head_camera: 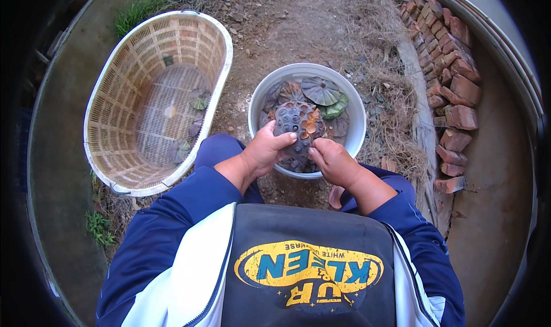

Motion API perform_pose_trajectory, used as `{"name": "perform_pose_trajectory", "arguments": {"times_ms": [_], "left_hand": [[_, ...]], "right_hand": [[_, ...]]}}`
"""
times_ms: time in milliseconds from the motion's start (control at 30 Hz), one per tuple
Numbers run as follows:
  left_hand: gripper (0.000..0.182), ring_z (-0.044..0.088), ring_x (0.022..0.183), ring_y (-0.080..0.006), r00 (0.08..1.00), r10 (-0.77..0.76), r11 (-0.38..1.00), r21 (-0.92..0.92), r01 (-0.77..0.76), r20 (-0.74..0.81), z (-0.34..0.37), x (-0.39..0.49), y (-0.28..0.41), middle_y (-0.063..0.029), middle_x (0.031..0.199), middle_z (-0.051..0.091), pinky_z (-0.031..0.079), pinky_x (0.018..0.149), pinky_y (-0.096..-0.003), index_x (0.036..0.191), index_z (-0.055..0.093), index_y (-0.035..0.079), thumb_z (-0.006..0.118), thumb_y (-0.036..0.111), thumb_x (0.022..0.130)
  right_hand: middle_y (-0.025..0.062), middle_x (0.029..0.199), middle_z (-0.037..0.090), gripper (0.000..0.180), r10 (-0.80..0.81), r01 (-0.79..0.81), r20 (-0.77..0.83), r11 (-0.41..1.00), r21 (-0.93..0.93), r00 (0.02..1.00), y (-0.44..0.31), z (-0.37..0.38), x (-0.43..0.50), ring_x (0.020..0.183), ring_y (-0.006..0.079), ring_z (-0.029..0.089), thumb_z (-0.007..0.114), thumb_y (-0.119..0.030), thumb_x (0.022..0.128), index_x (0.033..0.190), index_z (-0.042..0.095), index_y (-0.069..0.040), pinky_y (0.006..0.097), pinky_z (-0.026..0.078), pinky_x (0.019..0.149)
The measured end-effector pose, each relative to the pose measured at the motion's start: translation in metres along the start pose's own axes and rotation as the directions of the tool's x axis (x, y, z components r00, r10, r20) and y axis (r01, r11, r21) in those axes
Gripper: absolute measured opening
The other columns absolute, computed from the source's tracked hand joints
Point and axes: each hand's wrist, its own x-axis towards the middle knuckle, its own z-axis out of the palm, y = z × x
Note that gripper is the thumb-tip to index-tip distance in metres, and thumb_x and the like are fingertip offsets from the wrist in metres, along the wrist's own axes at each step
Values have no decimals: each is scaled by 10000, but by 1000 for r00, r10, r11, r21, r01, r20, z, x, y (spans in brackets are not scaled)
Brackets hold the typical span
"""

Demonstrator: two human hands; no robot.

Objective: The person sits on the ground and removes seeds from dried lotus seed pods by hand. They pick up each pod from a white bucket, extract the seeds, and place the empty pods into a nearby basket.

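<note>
My left hand (pixel 266 149) grips a large, dark lotus seed pod (pixel 295 118) from its left side, thumb lying across the pitted face. At the pod's lower right edge, the thumb and curled fingers of my right hand (pixel 335 160) pinch it. Part of that face is torn open and shows orange-brown inner tissue. Beneath the held pod stands a round white bucket (pixel 360 116) containing several more pods, among them a grey-purple one (pixel 320 90) and a green one (pixel 335 107). My hands and the held pod hide some of the bucket's contents.
Left of the bucket is an oval plastic basket (pixel 229 51) with slatted walls and several pods (pixel 199 99) along its right side. Stacked red bricks (pixel 458 86) line the right edge. Brown, water-like surfaces (pixel 495 223) flank the dirt path (pixel 284 30). Dry grass (pixel 366 30) covers its right side.
</note>
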Motion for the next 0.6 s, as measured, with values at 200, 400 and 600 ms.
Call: {"name": "perform_pose_trajectory", "arguments": {"times_ms": [200, 400, 600], "left_hand": [[459, 604, 1001, -198, 999, -34, 998, 50, 35, -16, 2, -1, 2, -96, 1137, 567, 533, 850, -372, 1260, 389, 33, 594, 91, 853], [434, 611, 931, -159, 994, 0, 987, 161, 17, -107, 5, -1, 5, -65, 1091, 578, 553, 707, -309, 1220, 408, 70, 627, 152, 854], [451, 600, 922, -143, 981, 52, 946, 324, 11, -185, 3, 2, 4, -66, 1086, 578, 529, 724, -290, 1209, 413, 58, 656, 177, 848]], "right_hand": [[203, 779, 557, 149, -32, 34, -32, 997, 66, 999, 4, -3, 2, 757, 391, 563, 519, -152, 897, 835, 521, -17, 438, 448, 674], [194, 767, 577, 157, 49, -48, -6, 988, 144, 999, 5, -10, 5, 745, 371, 576, 548, -159, 873, 796, 552, -22, 425, 458, 673], [154, 708, 607, 254, 90, -91, -14, 991, -97, 996, -5, -12, 4, 684, 351, 606, 615, -281, 839, 758, 584, -42, 424, 477, 623]]}}
